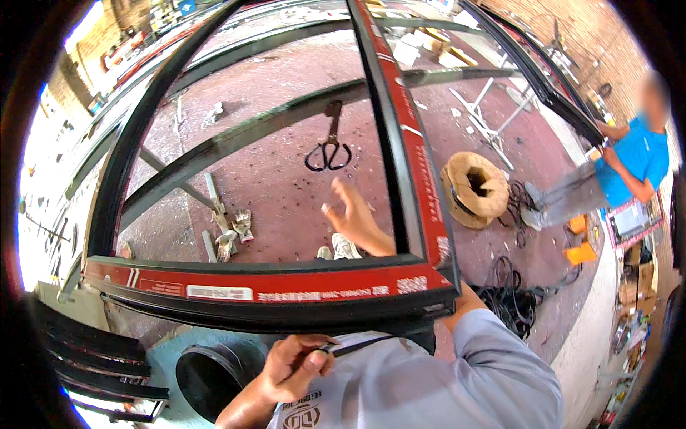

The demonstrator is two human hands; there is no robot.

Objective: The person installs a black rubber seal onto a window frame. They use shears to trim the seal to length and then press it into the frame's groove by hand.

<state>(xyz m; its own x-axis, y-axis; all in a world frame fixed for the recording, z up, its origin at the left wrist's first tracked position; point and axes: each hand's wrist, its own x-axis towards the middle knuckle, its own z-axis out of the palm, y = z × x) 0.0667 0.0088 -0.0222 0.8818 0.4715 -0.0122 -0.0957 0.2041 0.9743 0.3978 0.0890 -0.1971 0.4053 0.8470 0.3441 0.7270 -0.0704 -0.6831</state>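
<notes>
A large black window frame with red protective film [300, 286] lies across grey steel bars in front of me. Close to my body, below its near edge, my left hand [294, 368] is closed in a pinch on the end of a thin black strip [368, 344], which runs to the right across my shirt. My right arm passes under the frame's near right corner. My right hand [355, 220] shows inside the frame opening, fingers apart and holding nothing. Just beyond its fingertips is a pair of scissors [333, 132], blades over a steel bar [279, 107] and black handles toward me.
A co-worker in a blue shirt [629, 171] stands at right, hands at another black frame [550, 93]. A wrapped roll [475, 189] and coiled black strip [511, 297] lie on the red floor. Work gloves [243, 225] lie left; a black bin [207, 379] stands near left.
</notes>
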